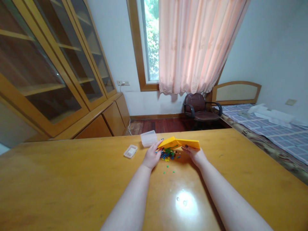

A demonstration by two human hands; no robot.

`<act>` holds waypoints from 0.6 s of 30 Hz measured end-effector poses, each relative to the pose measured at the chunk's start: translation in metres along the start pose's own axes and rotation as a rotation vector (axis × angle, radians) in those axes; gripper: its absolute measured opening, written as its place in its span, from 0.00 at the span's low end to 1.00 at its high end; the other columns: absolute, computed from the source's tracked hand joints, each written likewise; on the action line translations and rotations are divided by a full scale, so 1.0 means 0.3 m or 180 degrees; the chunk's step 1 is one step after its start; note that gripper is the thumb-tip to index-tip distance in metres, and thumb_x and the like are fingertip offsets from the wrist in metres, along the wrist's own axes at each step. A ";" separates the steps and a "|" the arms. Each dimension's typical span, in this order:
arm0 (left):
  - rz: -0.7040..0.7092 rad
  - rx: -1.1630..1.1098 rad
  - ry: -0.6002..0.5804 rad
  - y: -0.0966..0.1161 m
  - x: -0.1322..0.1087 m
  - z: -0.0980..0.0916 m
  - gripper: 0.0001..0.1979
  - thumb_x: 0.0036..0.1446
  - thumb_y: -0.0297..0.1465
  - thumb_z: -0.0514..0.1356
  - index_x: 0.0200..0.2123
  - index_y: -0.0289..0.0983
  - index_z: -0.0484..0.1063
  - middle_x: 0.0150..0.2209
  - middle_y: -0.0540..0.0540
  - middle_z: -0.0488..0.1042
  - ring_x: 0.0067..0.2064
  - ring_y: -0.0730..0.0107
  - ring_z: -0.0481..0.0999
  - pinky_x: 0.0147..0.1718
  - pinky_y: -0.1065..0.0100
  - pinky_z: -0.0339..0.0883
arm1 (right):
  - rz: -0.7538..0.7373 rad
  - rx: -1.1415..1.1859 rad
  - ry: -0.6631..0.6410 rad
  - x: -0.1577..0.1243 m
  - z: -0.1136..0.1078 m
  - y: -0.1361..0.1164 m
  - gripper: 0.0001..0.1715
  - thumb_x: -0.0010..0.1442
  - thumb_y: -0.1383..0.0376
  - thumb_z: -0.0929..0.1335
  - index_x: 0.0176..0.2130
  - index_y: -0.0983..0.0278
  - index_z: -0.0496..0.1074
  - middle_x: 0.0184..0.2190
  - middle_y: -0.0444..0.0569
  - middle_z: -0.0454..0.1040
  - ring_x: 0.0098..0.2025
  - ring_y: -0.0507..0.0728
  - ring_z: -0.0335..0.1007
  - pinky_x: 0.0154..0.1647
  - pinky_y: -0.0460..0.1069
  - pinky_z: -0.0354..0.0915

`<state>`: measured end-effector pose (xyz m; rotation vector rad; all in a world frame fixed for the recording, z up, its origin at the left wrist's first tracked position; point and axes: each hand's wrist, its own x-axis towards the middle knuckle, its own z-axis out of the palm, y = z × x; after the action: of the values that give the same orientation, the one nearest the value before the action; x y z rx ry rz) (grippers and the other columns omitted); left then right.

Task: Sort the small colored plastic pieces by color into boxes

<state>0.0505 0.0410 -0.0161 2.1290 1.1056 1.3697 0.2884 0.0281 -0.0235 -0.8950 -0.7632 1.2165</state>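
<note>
A yellow hinged box [189,143] is spread in two halves and tilted downward over the table. My left hand [152,156] is closed on its left half, and my right hand [195,155] grips the right half from below. Beneath it lies a heap of small coloured pieces [166,155], blue, green, yellow and dark, too small to name. Several green bits [167,166] are scattered nearer to me. The inside of the yellow box faces down and is mostly hidden.
A clear plastic container [148,139] lies by the table's far edge, with a small clear case [130,151] left of it. The wooden table [79,179] ends before a brown armchair [198,107]. A bed [271,125] stands at right, a glass-door cabinet [72,67] at left.
</note>
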 end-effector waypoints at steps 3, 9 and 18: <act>0.0099 0.0141 0.0015 -0.001 -0.001 -0.003 0.21 0.55 0.25 0.53 0.53 0.41 0.63 0.50 0.45 0.69 0.51 0.68 0.69 0.53 0.62 0.62 | 0.0027 0.0029 -0.0031 0.000 0.003 -0.004 0.19 0.38 0.65 0.75 0.35 0.63 0.73 0.35 0.47 0.77 0.42 0.61 0.72 0.46 0.57 0.68; 0.0409 0.0273 0.0035 -0.018 -0.001 -0.003 0.23 0.54 0.22 0.52 0.53 0.41 0.62 0.50 0.46 0.69 0.51 0.69 0.69 0.52 0.62 0.63 | 0.0039 0.0084 0.0013 0.003 0.008 -0.008 0.21 0.34 0.64 0.76 0.32 0.63 0.74 0.33 0.48 0.78 0.40 0.62 0.73 0.43 0.57 0.69; 0.0690 0.0446 0.0103 -0.016 -0.001 -0.006 0.25 0.55 0.23 0.52 0.56 0.43 0.59 0.51 0.45 0.69 0.51 0.68 0.69 0.50 0.63 0.66 | -0.0269 -0.0058 0.0237 0.029 -0.021 0.022 0.18 0.35 0.61 0.76 0.30 0.62 0.74 0.29 0.45 0.77 0.36 0.60 0.73 0.40 0.58 0.71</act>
<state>0.0468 0.0435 -0.0186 2.3946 1.0350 1.4639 0.2926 0.0365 -0.0319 -0.9092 -0.7463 1.0977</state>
